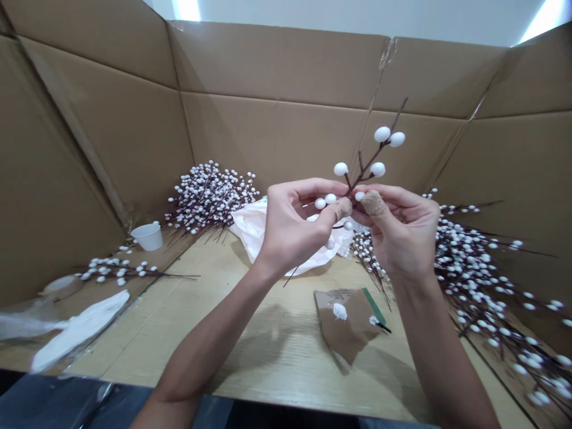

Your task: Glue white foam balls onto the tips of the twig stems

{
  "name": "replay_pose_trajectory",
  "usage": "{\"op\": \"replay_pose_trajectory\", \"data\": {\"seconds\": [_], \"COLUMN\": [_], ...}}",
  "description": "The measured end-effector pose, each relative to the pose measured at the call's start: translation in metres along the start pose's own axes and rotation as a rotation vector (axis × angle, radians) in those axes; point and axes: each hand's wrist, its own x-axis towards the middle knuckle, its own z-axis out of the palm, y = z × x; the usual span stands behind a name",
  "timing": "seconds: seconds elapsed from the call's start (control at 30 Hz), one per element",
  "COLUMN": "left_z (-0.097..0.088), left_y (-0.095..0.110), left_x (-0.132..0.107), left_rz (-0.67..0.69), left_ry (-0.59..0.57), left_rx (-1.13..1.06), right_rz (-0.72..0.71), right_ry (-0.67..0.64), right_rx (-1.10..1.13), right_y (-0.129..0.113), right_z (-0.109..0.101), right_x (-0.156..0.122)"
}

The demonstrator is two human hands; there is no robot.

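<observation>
Raised above the table, a dark brown artificial berry branch point(369, 162) with white berries slants up to the right. My left hand point(300, 223) is closed around its stem, thumb and fingers pinching it; the lower end of the stem pokes out below the wrist. My right hand point(397, 223) pinches a white berry point(360, 196) against the side of the branch. Both thumbs wear tan coverings. On the table below lies a piece of brown cardboard point(346, 342) with a white blob point(340, 311) and a small dark stick point(383, 327) with a white tip.
Cardboard walls point(277, 65) enclose the table point(187, 333). Berry branch piles stand at the back left point(210, 193) and right point(469, 256). A white plastic bag point(250, 223) lies behind my hands. Left are a white cup point(148, 237), a tape roll point(62, 286) and a white pouch point(83, 330).
</observation>
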Motion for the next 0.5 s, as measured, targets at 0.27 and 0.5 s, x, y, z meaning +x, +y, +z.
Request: {"op": "replay_pose_trajectory", "data": {"seconds": [0.27,0.5], "left_z": [-0.0006,-0.0013], "left_y": [0.0014,0.0018], "left_x": [0.0002,0.0007], "left_rz": [-0.023,-0.009], "left_ry": [0.001,0.0], "left_rx": [0.016,0.007], "right_rz": [0.033,0.038], "right_ry": [0.03,0.034], "right_rx": [0.01,0.025], "right_y": [0.0007,0.0008], "right_z": [0.003,0.0044], "right_x": [-0.0012,-0.0019]}}
